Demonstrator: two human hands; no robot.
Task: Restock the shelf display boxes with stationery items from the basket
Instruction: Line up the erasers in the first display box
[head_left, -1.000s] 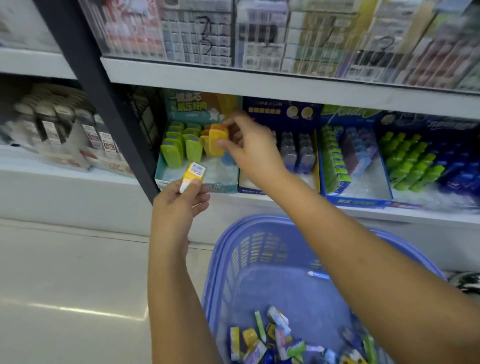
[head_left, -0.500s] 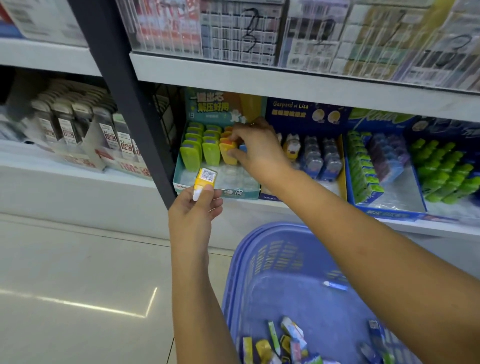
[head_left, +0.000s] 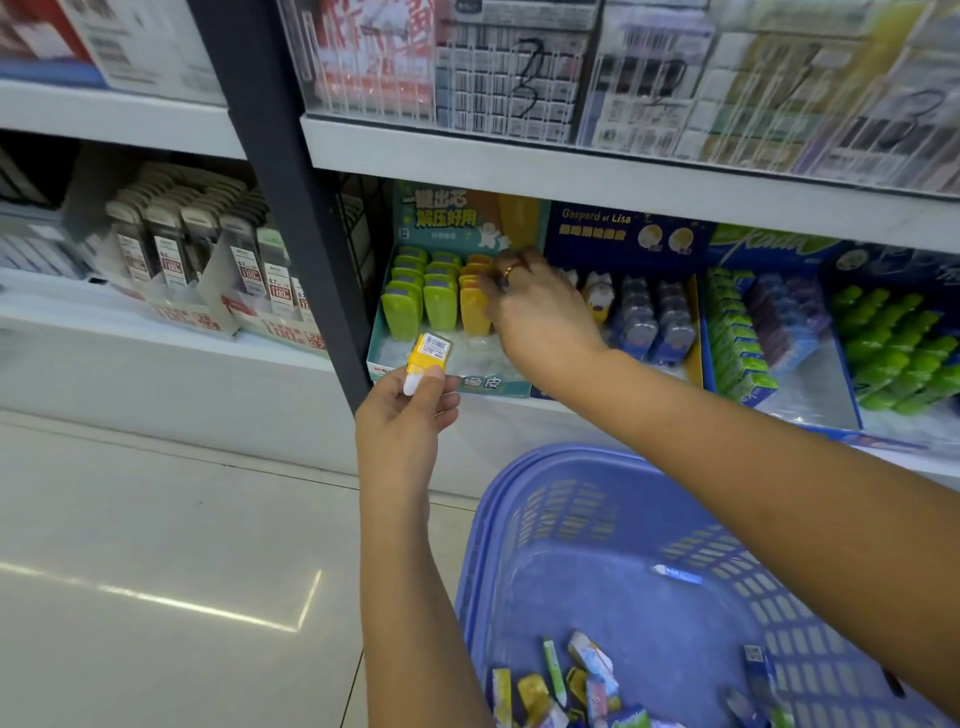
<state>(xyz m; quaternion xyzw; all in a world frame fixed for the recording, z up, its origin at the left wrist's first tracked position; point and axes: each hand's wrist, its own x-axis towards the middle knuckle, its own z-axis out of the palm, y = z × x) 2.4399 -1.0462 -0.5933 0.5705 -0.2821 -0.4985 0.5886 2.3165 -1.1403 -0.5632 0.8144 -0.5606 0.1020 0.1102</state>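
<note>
My left hand (head_left: 400, 415) pinches a yellow eraser (head_left: 430, 355) with a barcode label by its white end, just in front of the teal display box (head_left: 485, 385). Rows of green erasers (head_left: 402, 312) and yellow erasers (head_left: 475, 312) stand upright in that box. My right hand (head_left: 540, 317) reaches into the box from the right, its fingers at the tops of the yellow row. Its fingertips are hidden, so I cannot tell whether they pinch one. Below my arms sits the blue basket (head_left: 519, 467) with several loose stationery items (head_left: 571, 680) at its bottom.
A dark shelf upright (head_left: 291, 208) stands just left of the teal box. To the right are a blue display box (head_left: 649, 312) of small figures and boxes of green items (head_left: 893, 353). Lead refill cases (head_left: 208, 260) fill the left bay. A shelf board hangs close above.
My right hand carried a yellow eraser into the teal box and now sits deeper along the yellow row. My left hand kept its eraser in front of the box. The view moved closer.
</note>
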